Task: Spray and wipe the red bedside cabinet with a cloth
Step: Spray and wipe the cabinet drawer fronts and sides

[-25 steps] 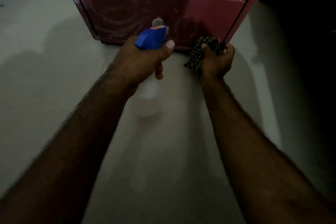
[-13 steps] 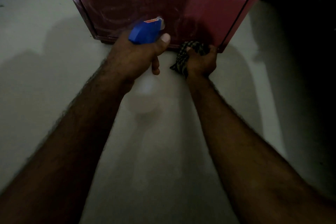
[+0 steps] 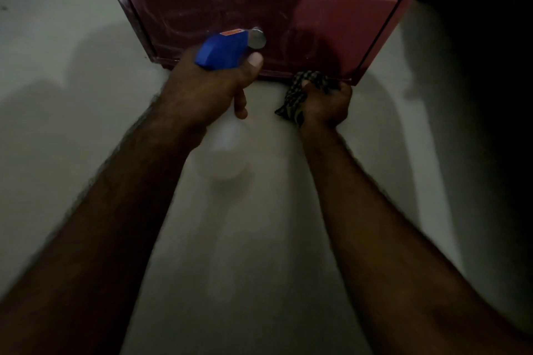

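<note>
The red bedside cabinet fills the top of the head view, its lower drawer front streaked with smears and carrying a round metal knob. My left hand grips a spray bottle with a blue trigger head and a pale translucent body, held just in front of the drawer. My right hand clutches a dark checked cloth against the cabinet's bottom edge, near its right corner. Most of the cloth is hidden inside the fist.
A pale floor spreads around and in front of the cabinet. To the right of the cabinet lies a dark, unlit area where nothing can be made out.
My right hand with the cloth slid left along the cabinet's bottom edge, then back to the right. The left hand with the spray bottle stayed close to the knob.
</note>
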`<action>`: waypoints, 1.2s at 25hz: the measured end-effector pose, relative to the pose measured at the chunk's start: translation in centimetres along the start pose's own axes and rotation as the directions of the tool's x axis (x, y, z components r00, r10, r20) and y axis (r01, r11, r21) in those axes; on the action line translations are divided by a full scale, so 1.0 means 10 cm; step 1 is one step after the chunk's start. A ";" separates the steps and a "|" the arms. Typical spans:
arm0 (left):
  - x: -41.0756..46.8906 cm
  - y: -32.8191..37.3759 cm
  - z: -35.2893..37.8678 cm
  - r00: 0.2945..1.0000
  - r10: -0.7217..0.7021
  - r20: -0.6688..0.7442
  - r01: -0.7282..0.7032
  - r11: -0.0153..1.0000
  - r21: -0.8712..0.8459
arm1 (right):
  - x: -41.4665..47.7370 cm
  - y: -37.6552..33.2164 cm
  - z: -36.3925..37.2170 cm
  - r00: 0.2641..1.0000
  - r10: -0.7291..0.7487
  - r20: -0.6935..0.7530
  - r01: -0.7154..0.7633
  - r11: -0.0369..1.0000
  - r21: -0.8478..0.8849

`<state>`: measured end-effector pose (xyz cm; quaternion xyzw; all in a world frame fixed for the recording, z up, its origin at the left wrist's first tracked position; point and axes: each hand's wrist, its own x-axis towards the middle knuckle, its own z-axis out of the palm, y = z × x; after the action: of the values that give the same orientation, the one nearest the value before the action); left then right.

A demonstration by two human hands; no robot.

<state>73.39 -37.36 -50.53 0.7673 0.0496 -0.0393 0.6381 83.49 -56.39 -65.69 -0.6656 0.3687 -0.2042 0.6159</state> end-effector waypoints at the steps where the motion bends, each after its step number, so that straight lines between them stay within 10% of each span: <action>1: 0.00 0.00 -0.01 1.000 -0.004 0.000 0.004 1.000 0.002 | 0.06 0.01 -0.05 0.999 0.027 -0.029 -0.026 0.999 0.022; 30: 0.07 0.08 -0.02 0.999 -0.014 -0.045 0.016 0.999 0.032 | -0.01 -0.16 -0.04 0.976 0.217 0.030 -0.219 0.965 0.145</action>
<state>74.22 -37.33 -49.78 0.7778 0.0691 -0.0276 0.6241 83.55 -56.62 -64.05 -0.5749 0.4195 -0.1572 0.6847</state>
